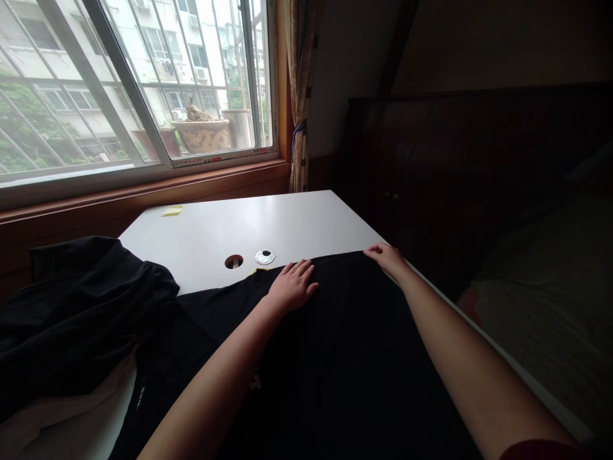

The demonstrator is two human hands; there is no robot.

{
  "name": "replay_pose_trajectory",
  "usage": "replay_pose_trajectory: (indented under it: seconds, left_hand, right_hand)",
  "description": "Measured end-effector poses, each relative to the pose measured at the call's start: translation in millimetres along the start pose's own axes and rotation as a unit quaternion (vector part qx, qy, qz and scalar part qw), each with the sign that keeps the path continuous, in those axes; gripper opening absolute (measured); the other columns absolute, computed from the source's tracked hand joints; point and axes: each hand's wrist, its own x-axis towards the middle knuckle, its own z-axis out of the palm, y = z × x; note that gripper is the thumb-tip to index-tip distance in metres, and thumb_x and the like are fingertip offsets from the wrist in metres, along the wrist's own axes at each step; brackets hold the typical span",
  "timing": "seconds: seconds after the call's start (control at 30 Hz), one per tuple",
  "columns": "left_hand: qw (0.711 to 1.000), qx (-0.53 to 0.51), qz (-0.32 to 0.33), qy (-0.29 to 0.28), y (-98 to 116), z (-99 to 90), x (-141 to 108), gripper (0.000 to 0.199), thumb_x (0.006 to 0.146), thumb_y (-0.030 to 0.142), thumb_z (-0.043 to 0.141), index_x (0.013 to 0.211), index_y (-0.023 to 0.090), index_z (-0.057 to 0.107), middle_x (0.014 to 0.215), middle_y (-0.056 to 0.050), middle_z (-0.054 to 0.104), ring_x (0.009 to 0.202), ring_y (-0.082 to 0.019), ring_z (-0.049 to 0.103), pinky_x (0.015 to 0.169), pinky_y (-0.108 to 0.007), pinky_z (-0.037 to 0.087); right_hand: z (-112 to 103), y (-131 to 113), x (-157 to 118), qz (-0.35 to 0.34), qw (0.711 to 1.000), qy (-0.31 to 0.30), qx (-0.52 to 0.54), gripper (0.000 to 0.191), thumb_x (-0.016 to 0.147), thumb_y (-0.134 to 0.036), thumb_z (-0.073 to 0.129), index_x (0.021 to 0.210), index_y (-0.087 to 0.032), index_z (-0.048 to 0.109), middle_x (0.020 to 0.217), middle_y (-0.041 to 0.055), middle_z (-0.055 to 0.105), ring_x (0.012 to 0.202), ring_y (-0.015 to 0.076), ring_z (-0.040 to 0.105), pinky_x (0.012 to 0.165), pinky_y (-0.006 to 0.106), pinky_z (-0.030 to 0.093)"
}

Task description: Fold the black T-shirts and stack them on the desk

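Observation:
A black shirt lies spread over the white table, with a small pale print partly hidden behind my left forearm. My left hand rests flat on the cloth near its far edge, fingers stretched out and holding nothing. At the far right corner of the shirt, my right hand pinches the edge between thumb and fingers. Small pale lettering shows on the dark cloth at lower left.
The white table has a round hole and a white round grommet. Yellow tape sticks near its far left. Another black garment is heaped at left. A barred window and a curtain stand behind.

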Motion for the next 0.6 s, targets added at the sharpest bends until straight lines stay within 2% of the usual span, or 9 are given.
replay_pose_trajectory:
  seconds: [0.17,0.3,0.37,0.47,0.6]
  left_hand:
    - [1.000,0.009,0.003,0.003,5,-3.8,4,0.050,0.103,0.041,0.041,0.148,0.018,0.046,0.156,-0.012,0.043,0.147,-0.028,0.035,0.121,-0.049,0.028]
    - [0.999,0.015,0.031,0.009,17,-3.3,14,0.047,0.100,0.025,0.041,0.145,0.016,0.050,0.156,-0.013,0.043,0.148,-0.029,0.032,0.123,-0.050,0.021]
    - [0.999,0.012,0.047,0.008,25,-0.5,19,0.048,0.098,0.022,0.041,0.144,0.017,0.051,0.156,-0.011,0.044,0.148,-0.027,0.032,0.123,-0.046,0.023]
    - [0.999,0.008,0.039,0.011,32,5.7,24,0.048,0.100,0.026,0.038,0.146,0.018,0.049,0.155,-0.010,0.046,0.146,-0.026,0.037,0.121,-0.044,0.029]
    - [1.000,0.009,0.007,0.020,31,11.7,26,0.051,0.103,0.038,0.035,0.148,0.014,0.046,0.157,-0.013,0.042,0.147,-0.027,0.035,0.121,-0.046,0.028]
  right_hand:
    - [0,-6,-11,-0.052,0.997,0.056,-0.029,0.024,0.079,-0.048,0.065,0.082,-0.025,0.067,0.090,0.0061,0.070,0.086,0.0256,0.063,0.084,0.039,0.050]
    - [0,-19,-26,-0.166,0.978,0.102,-0.069,0.018,0.087,-0.040,0.057,0.080,-0.026,0.068,0.094,0.0079,0.069,0.097,0.0281,0.061,0.097,0.041,0.046]
    - [0,-26,-35,-0.237,0.964,0.081,-0.093,0.018,0.088,-0.036,0.057,0.080,-0.027,0.070,0.093,0.0081,0.070,0.098,0.0289,0.061,0.099,0.042,0.046]
    - [2,-37,-45,-0.308,0.945,-0.004,-0.110,0.018,0.088,-0.032,0.058,0.089,-0.028,0.076,0.099,0.0067,0.073,0.103,0.0291,0.063,0.102,0.042,0.046]
    - [5,-47,-49,-0.340,0.928,-0.089,-0.127,0.025,0.088,-0.030,0.059,0.105,-0.032,0.077,0.116,0.0018,0.073,0.113,0.0277,0.063,0.108,0.042,0.045]
